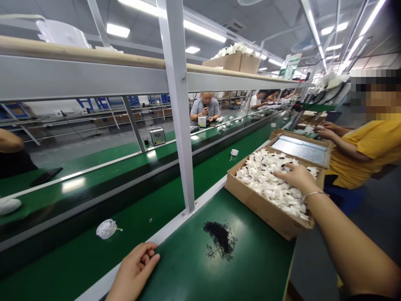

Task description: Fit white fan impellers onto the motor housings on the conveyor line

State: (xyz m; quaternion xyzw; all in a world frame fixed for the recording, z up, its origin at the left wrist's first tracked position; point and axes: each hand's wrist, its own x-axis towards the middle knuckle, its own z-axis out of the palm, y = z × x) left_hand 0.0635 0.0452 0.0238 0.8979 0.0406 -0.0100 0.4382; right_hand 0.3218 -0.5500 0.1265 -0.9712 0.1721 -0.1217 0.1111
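Note:
My right hand [299, 177] is over a cardboard box [260, 209] heaped with small white plastic parts [266, 171], some showing dark spots. Its fingers are apart and touch the top of the heap; no part is plainly gripped. My left hand [134, 267] rests by the pale metal rail at the front of the bench, its fingers loosely curled with nothing visible in them. Between the hands, a pile of tiny black pieces [221, 238] lies on the green bench top [250, 267].
A green conveyor belt [140, 217] runs beyond the rail, carrying a round white housing [106, 229] and another white piece [234, 152]. A metal post [180, 104] rises from the rail. Behind the box stands a silvery tray [299, 149]. A co-worker in yellow [372, 142] sits at right.

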